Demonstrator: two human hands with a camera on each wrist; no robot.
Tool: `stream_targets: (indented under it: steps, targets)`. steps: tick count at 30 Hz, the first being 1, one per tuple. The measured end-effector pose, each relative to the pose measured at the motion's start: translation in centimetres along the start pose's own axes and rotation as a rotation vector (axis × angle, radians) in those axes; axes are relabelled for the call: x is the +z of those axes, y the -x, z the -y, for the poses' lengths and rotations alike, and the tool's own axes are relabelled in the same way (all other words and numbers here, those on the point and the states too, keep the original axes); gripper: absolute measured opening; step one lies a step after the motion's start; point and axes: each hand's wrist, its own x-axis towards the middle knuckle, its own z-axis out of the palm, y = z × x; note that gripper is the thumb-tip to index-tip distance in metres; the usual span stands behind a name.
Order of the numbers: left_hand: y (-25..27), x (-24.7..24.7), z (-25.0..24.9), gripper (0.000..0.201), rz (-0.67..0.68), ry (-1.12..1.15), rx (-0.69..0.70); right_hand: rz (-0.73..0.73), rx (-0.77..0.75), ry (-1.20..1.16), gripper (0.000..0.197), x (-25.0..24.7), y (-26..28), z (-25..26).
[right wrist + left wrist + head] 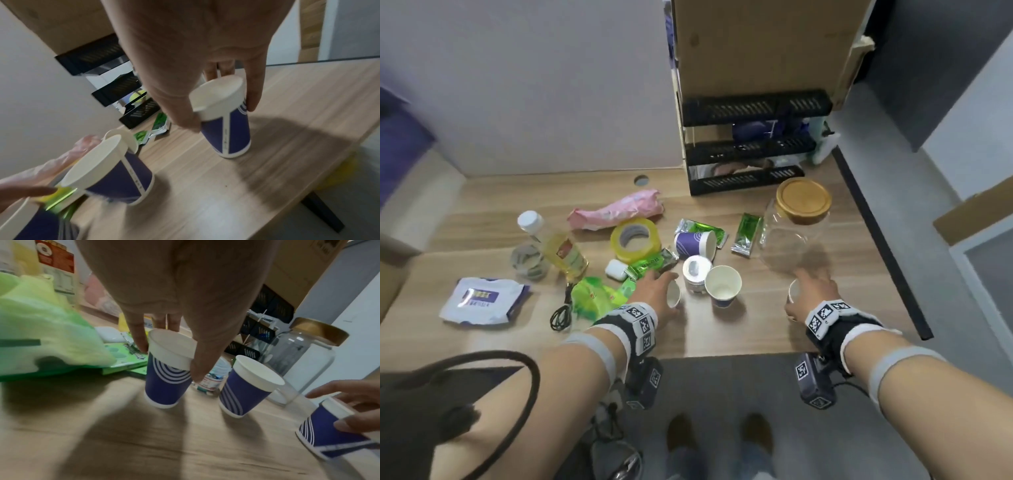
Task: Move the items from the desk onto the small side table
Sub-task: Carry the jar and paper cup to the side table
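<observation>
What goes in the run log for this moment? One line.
left hand: grips blue-and-white paper cup | right hand: grips second blue-and-white paper cup | both on desk

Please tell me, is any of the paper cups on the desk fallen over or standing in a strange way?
Yes. One paper cup lies on its side behind the small white jar, its mouth facing right. The other three stand upright: one free, one gripped by the left hand, one by the right hand.
</observation>
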Motion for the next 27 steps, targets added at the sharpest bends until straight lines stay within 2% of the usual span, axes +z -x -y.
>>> stream_targets:
  steps: [2,3,7,10,12,18,22,24,27]
  targets:
    - [0.3,0.1,0.0,0.071,-0.006,0.072,-0.013,-0.056,-0.116,0.036,0.057,-0.6,-0.1,1.2]
    - [0.6,0.0,-0.1,0.07,-0.011,0.116,-0.032,-0.093,-0.205,0.027,0.055,-1.2,-0.1,2.1]
    - [2.0,-1.4,-0.1,0.071,-0.093,0.232,-0.092,-0.175,-0.556,-0.201,0.064,-3.7,0.4,6.7]
    - [3.6,-3.0,0.6,0.069,-0.122,0.288,-0.117,-0.187,-0.67,-0.216,0.066,-4.9,1.1,9.4]
    - [4.4,-3.8,1.3,0.07,-0.131,0.319,-0.128,-0.136,-0.736,-0.157,0.066,-5.0,1.3,10.3]
    - [5.0,-4.1,2.7,0.071,-0.152,0.339,-0.145,-0.009,-0.79,0.079,0.066,-2.4,0.7,10.0]
    - [4.5,-3.2,2.3,0.074,-0.164,0.412,-0.148,0.067,-0.77,0.288,0.079,-0.3,-0.1,9.6]
    - [4.2,-2.9,1.9,0.07,-0.163,0.422,-0.134,0.107,-0.72,0.314,0.085,0.6,-0.5,9.5]
    - [4.0,-2.7,1.4,0.068,-0.183,0.456,-0.096,0.15,-0.669,0.266,0.083,1.5,-0.6,9.2]
